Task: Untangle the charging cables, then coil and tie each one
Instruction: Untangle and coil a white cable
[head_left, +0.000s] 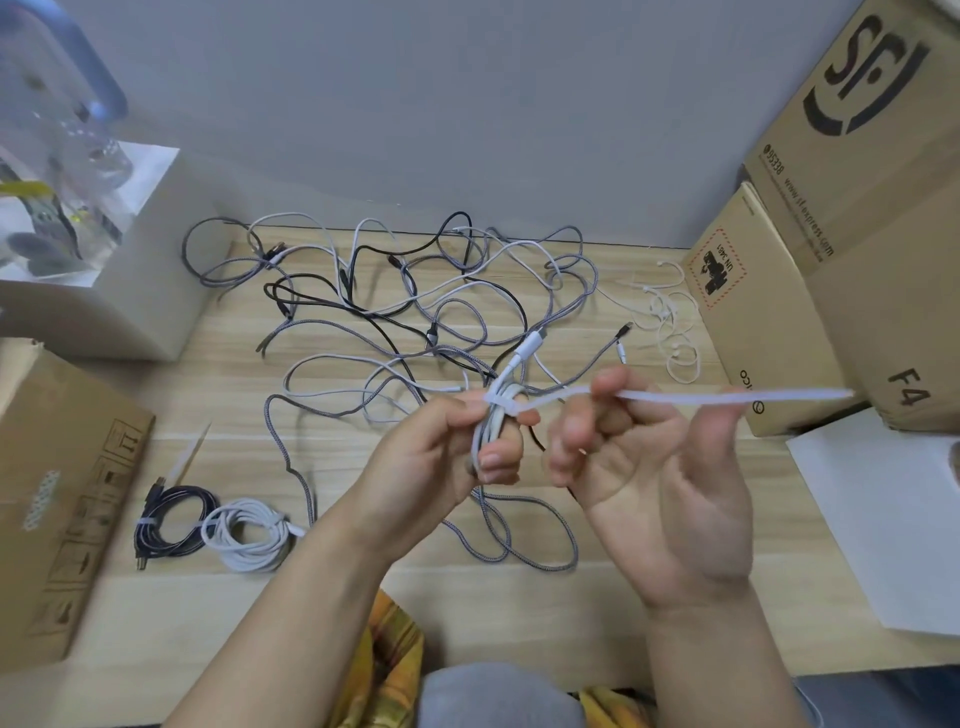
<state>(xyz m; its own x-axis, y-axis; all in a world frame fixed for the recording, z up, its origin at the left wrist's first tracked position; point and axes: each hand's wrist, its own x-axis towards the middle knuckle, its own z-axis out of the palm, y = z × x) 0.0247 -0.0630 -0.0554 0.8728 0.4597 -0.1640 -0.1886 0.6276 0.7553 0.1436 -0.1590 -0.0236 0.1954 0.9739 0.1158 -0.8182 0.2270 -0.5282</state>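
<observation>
The left hand (447, 452) grips a coiled white cable (493, 415) above the bench (467, 597); the right hand (649, 467) pinches the tail of the zip tie (727, 399) looped around it. The tangled cables (415, 312) lie behind, with two tied coils (208, 525) at left.

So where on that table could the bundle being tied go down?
Bare wood shows along the near edge below the two tied coils, the dark coil and white coil. The tangle crowds the middle, and boxes hem both sides.
</observation>
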